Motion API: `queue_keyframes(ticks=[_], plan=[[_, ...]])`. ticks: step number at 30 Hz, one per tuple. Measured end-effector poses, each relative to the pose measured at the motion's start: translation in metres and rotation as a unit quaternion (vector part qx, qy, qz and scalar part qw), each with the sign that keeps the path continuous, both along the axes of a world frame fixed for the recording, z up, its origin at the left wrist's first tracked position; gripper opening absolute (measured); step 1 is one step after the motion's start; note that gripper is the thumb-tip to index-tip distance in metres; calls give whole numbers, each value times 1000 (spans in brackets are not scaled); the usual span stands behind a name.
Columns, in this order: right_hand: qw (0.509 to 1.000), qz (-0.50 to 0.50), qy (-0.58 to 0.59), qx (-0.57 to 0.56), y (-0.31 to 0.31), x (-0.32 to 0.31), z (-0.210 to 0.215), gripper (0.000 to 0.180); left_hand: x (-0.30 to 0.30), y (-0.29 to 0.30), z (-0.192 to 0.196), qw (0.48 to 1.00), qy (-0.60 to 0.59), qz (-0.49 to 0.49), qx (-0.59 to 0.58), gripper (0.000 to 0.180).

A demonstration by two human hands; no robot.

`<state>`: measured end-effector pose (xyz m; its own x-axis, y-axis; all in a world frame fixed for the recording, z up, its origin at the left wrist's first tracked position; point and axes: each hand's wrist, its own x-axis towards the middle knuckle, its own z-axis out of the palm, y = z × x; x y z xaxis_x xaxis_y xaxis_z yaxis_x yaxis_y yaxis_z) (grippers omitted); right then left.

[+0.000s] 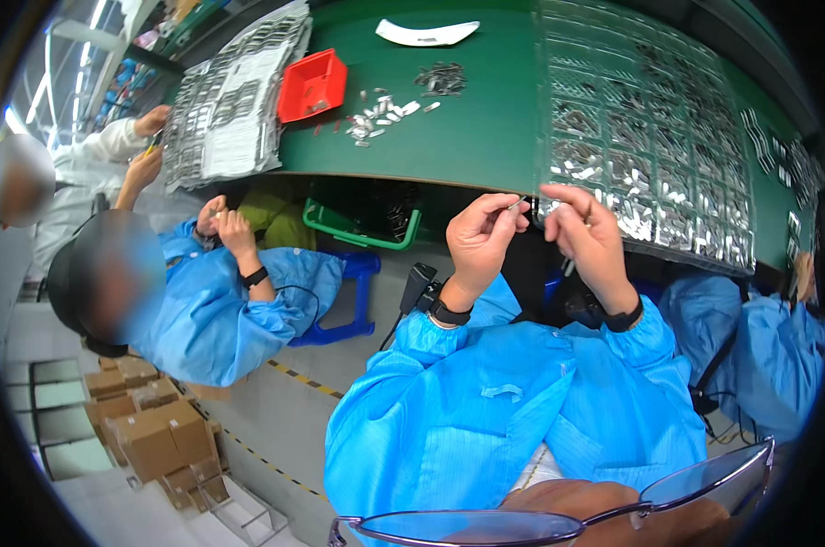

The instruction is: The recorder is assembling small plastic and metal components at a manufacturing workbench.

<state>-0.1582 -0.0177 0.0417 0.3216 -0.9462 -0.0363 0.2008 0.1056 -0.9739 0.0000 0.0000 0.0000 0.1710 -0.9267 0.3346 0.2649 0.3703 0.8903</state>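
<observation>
My left hand (483,239) is raised just off the green table's front edge, thumb and forefinger pinching a tiny part too small to name. Close beside it, my right hand (591,239) has its fingers curled. A slim pale piece (569,268) sticks out below that palm; its kind is unclear. Right beyond my right hand lies a clear compartment tray (544,100) with many small dark and white parts. Loose white pieces (382,117) and a pile of dark pieces (441,79) lie on the green table (494,109), left of the tray.
A red bin (314,86) stands near stacked white trays (239,100) at the left. Below the edge hangs a green-rimmed basket (362,239), near a blue stool (362,296). A co-worker in a blue smock (239,310) sits at left, another blue sleeve (768,356) at right.
</observation>
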Motion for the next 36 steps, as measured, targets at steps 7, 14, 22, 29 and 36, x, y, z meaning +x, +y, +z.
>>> queue_keyframes(ticks=[7,14,22,29,36], plan=[[999,6,-23,-34,1,8,-2,23,-14,1,-2,1000,-1,-6,6,15],[998,-22,8,-63,4,8,-5,14,-19,8,2,999,30,-38,-11,18],[996,-46,-7,-80,9,0,-4,15,-24,11,0,981,149,-114,59,22],[995,-59,-31,-69,13,-5,-11,15,-32,14,5,997,33,-63,39,25],[994,-65,-8,-90,14,-11,-12,14,-39,17,6,993,59,-63,79,20]])
